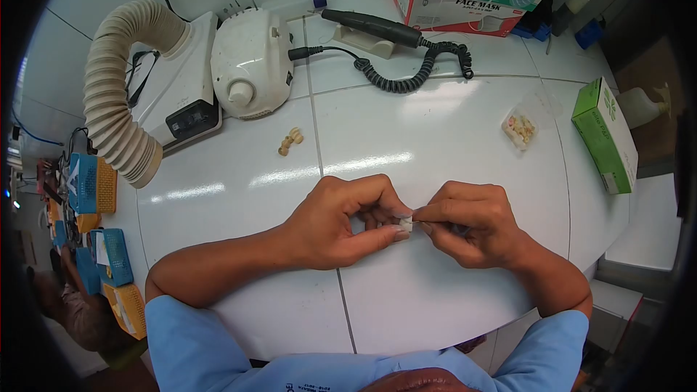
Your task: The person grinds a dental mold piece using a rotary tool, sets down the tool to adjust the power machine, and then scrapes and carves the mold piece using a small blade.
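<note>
In the middle of the white table, my left hand (341,221) pinches a small whitish block-like piece (406,224) between thumb and index finger. My right hand (472,221) is closed just to its right, its fingertips pinching something thin that meets the piece; most of it is hidden by the fingers. Both forearms rest on the tabletop. Farther back on the left lies a little cluster of tan, tooth-like pieces (290,141). Off to the right, a clear plastic bag (520,128) holds small cream and pinkish bits.
A white control box (250,65) with a knob stands at the back left, beside a ribbed hose (120,80). A black handpiece (370,27) with coiled cord rests on a stand. Face mask boxes (465,0), a green box (606,134) and baskets (112,258) line the edges.
</note>
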Demonstrator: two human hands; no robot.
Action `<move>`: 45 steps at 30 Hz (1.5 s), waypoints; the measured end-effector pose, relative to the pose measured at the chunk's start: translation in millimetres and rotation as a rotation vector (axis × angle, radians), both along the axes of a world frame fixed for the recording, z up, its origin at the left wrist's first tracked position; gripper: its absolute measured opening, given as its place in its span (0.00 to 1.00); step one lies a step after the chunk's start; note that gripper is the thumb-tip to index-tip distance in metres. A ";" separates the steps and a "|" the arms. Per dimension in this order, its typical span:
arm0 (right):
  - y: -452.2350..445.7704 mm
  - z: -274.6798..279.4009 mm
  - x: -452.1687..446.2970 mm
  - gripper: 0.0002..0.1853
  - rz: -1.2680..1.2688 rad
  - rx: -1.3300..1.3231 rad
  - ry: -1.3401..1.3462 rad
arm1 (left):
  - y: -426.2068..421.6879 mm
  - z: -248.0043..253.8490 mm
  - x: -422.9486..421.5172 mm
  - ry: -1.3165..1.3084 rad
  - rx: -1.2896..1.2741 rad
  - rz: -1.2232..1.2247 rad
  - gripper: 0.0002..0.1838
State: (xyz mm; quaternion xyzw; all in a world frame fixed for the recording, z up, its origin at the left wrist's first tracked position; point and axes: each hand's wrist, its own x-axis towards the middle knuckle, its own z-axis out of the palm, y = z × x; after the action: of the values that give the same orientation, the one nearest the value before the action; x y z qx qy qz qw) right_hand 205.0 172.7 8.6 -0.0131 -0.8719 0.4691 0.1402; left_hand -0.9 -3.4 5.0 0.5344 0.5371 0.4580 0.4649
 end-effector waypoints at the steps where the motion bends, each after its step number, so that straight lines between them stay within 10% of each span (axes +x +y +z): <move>1: 0.1 -2.6 -0.5 0.13 -0.002 0.013 0.027 | 0.0 0.0 0.2 0.001 0.002 0.004 0.09; 45: -6.4 -0.2 1.6 0.12 -0.053 0.125 0.084 | 0.3 0.5 5.9 0.050 0.020 0.095 0.13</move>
State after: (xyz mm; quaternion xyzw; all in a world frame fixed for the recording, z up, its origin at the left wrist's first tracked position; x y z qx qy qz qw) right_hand 206.6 166.3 8.4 -0.0076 -0.8920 0.4102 0.1896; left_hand 4.9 -3.1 5.5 0.5240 0.5688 0.4713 0.4239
